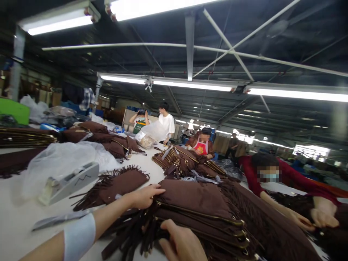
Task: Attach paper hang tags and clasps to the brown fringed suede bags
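Note:
Several brown fabric bags with brass-coloured zippers lie in a stack, the top bag (193, 199) facing up in front of me. My left hand (145, 197) is closed at that bag's near-left corner, fingertips on the fabric; its thumb is hidden. Lower down, my right hand (182, 241) is beside the stack's zipper side, with thumb and forefinger apart around dark straps that it does not visibly grip. Dark brown strips (125, 232) hang off the stack's left side. Left of my hands, a single fringed brown piece (122, 185) rests on the white table (16, 206).
A grey tape dispenser (73, 183) and clear plastic bags (65, 159) are on the left. More brown bags with zippers (176, 159) are piled ahead. A long fringed brown piece (269, 217) lies right of the stack, where a co-worker in dark red sleeves (250, 177) leans over the table.

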A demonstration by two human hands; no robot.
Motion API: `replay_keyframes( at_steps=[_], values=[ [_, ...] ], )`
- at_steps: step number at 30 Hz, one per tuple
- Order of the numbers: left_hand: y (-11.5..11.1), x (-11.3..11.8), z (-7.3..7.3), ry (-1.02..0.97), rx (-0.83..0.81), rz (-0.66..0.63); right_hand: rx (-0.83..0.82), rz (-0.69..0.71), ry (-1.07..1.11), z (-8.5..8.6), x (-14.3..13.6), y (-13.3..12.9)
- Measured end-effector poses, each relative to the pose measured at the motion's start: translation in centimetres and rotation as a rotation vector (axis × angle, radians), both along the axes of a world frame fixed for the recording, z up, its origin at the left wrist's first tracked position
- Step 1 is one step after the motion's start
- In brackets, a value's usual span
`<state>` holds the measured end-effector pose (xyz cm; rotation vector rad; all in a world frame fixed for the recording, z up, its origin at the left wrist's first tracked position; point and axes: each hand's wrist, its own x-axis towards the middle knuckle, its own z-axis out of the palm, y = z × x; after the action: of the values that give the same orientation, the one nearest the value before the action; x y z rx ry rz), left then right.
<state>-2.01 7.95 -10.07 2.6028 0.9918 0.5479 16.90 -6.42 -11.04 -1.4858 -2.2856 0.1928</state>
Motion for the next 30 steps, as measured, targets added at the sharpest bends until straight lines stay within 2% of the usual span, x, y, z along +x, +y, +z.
replay_keyframes(
  at_steps=[2, 5, 9, 14, 16, 18, 21, 24, 26, 27, 30],
  values=[
    [0.3, -0.2, -0.9, -0.046, -0.002, 0.052, 0.051, -0.060, -0.266, 1.0, -2.5, 1.7],
    [0.1, 0.0, -1.5, -0.103, 0.006, 0.052, 0.056, -0.098, -0.469, 2.0, -5.2, 3.9],
    [0.9, -0.2, -2.5, -0.060, -0.043, -0.024, -0.001, -0.112, -0.507, 2.5, -6.4, 5.7],
    [3.1, -0.1, -4.7, -0.018, 0.091, -0.039, -0.010, -0.012, -0.514, 3.1, -4.8, 6.3],
    [3.3, 0.0, -5.1, 0.002, 0.153, -0.015, -0.024, 0.054, -0.525, 3.8, -3.1, 6.0],
    [3.2, 0.0, -5.1, 0.030, 0.208, 0.012, -0.036, 0.073, -0.528, 5.0, -0.1, 5.2],
    [3.0, -0.2, -4.7, 0.078, 0.272, 0.037, -0.021, -0.006, -0.481, 7.0, 7.1, 2.7],
    [2.7, -0.3, -3.8, 0.111, 0.280, 0.042, 0.004, -0.162, -0.391, 8.3, 15.5, -0.8],
    [1.9, 0.1, -2.4, 0.166, 0.261, 0.048, 0.030, -0.289, -0.182, 7.9, 19.3, -3.0],
    [1.3, 0.4, -1.4, 0.195, 0.267, 0.054, 0.003, -0.333, -0.115, 7.4, 20.3, -3.9],
    [-1.1, 2.5, 1.9, 0.183, 0.358, 0.047, -0.061, -0.372, 0.004, 5.2, 19.8, -5.1]
  ],
)
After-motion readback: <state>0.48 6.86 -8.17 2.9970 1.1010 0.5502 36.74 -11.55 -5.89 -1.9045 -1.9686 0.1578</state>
